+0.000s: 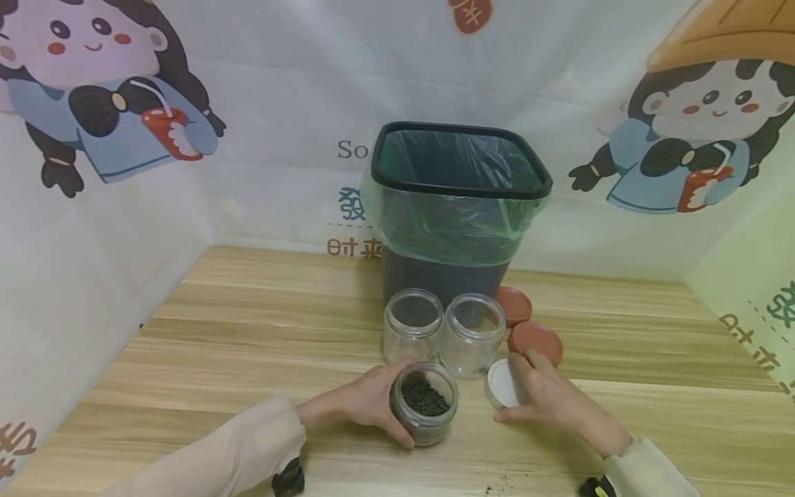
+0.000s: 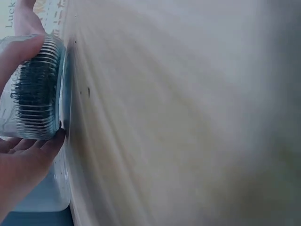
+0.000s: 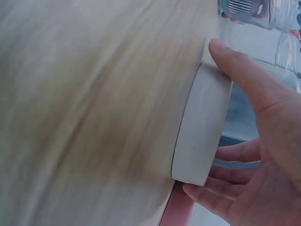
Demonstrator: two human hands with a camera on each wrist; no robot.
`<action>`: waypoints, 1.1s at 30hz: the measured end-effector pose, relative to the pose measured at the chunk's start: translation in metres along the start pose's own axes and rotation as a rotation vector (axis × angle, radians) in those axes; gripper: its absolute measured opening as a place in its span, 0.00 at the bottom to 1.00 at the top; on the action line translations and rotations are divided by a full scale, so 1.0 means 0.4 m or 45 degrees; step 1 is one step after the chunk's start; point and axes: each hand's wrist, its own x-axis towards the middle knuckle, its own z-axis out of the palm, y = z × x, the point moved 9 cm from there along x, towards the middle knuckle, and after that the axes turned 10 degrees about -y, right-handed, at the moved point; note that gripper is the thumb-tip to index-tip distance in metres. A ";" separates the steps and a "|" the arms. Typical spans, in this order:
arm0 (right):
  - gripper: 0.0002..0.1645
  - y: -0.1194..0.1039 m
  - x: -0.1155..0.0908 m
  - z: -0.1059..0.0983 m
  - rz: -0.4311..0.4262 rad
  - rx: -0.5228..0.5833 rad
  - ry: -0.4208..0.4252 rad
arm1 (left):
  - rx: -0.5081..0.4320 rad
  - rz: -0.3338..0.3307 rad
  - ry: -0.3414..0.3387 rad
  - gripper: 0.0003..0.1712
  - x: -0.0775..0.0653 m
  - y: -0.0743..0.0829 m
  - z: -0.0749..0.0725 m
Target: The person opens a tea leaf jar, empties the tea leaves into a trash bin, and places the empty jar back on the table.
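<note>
My left hand [image 1: 369, 399] grips a clear ridged jar [image 1: 428, 431] from its left side, thumb at the front and fingers behind. Dark, crumbly dry bits [image 1: 425, 397] lie inside, and the jar has no lid on. In the left wrist view the jar [image 2: 40, 89] stands at the tabletop between thumb and fingers. To its right, my right hand [image 1: 551, 400] holds a white round lid [image 1: 504, 384] lying on the table. The right wrist view shows the lid [image 3: 202, 125] spanned by the thumb at one edge and the fingers at the other.
Two clear jars without lids, a left one [image 1: 410, 342] and a right one [image 1: 468, 352], stand behind. Two red-brown lids, one nearer [image 1: 537, 342] and one farther [image 1: 515, 305], lie to their right. A dark bin [image 1: 444, 276] with a green liner stands at the back. Dark crumbs [image 1: 497, 489] dot the table's front.
</note>
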 end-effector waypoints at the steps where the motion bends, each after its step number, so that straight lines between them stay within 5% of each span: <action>1: 0.49 0.001 0.000 0.000 0.002 0.009 -0.004 | -0.003 -0.003 0.005 0.52 -0.004 -0.001 -0.002; 9: 0.48 0.012 -0.007 -0.008 0.028 0.099 -0.027 | -0.160 -0.061 0.048 0.54 -0.045 -0.011 -0.032; 15: 0.36 0.017 -0.009 -0.034 -0.002 0.174 0.000 | -0.277 -0.068 0.134 0.49 -0.088 -0.019 -0.077; 29: 0.29 0.066 0.021 -0.119 0.037 0.389 0.057 | -0.329 -0.065 0.520 0.51 -0.158 -0.036 -0.235; 33: 0.26 0.069 0.040 -0.170 0.027 0.441 0.153 | -0.344 -0.052 0.612 0.50 -0.167 -0.030 -0.281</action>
